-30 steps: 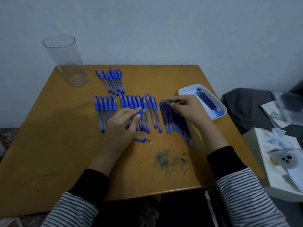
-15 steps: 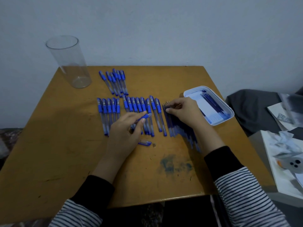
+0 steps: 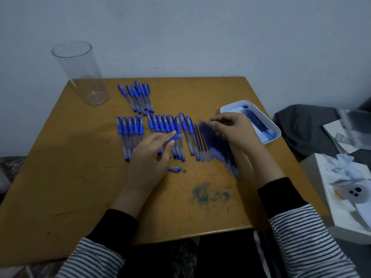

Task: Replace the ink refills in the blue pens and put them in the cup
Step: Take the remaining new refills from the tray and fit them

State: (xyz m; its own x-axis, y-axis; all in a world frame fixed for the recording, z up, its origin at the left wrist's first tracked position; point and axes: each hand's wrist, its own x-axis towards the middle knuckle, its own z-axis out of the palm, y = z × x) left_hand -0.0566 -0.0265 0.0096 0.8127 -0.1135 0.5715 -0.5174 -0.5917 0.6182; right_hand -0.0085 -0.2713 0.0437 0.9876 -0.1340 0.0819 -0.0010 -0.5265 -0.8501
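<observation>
Several blue pens [image 3: 166,129] lie in rows across the middle of the wooden table [image 3: 60,187]. My left hand [image 3: 149,157] holds one blue pen barrel [image 3: 173,139] over the middle row. To the right lies a fan of loose ink refills [image 3: 212,145]. My right hand [image 3: 232,131] rests on the fan and pinches at the refill tips near its top. A pen cap [image 3: 175,169] and a small metal tip [image 3: 185,171] lie just below my left hand. The clear plastic cup [image 3: 80,73] stands upright at the table's far left corner, with nothing in it.
A white tray [image 3: 275,135] holding several refills sits at the table's right edge, behind my right hand. A blue ink stain [image 3: 208,194] marks the near middle. Off the table to the right are a dark cloth [image 3: 301,127] and papers [image 3: 345,189].
My right hand has slid from the left part of the refill fan toward its top right. My left hand keeps the pen barrel. The view has shifted a little.
</observation>
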